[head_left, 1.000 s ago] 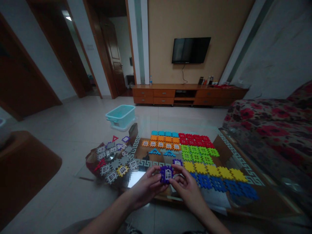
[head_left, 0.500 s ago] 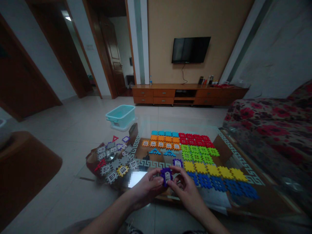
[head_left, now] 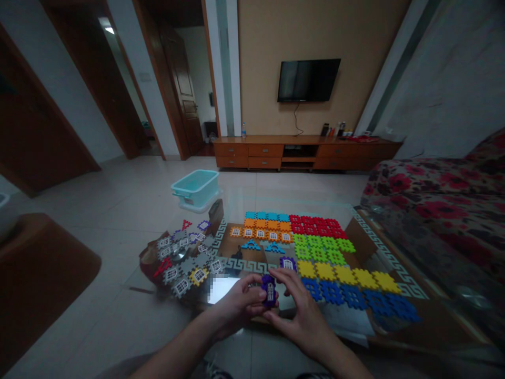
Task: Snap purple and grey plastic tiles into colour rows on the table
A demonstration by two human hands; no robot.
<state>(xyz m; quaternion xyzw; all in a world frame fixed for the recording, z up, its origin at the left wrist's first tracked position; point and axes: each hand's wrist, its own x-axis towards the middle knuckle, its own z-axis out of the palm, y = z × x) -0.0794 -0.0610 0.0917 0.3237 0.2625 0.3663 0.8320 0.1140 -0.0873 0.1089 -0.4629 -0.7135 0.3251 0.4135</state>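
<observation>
Over the near edge of the glass table, my left hand [head_left: 242, 299] pinches a purple interlocking window tile [head_left: 270, 292] between thumb and fingers. The tile has a white window insert and is turned partly edge-on. My right hand [head_left: 298, 308] spans the same tile, index finger at its top and thumb by its lower edge. Just beyond the right fingers lies another purple window tile [head_left: 288, 263]. Rows of yellow tiles [head_left: 325, 271] and blue tiles [head_left: 331, 292] stretch out to the right of my hands.
A mixed pile of grey tiles [head_left: 193, 263] sits on the left of the glass table [head_left: 252, 267]. Orange tiles [head_left: 260, 235], red tiles [head_left: 315, 226] and green tiles [head_left: 319, 250] lie in rows further back. A turquoise bin [head_left: 197, 192] stands beyond the table.
The held purple tile has turned more edge-on. My right thumb has slid from its front down to its lower edge, and the right fingers have spread wider.
</observation>
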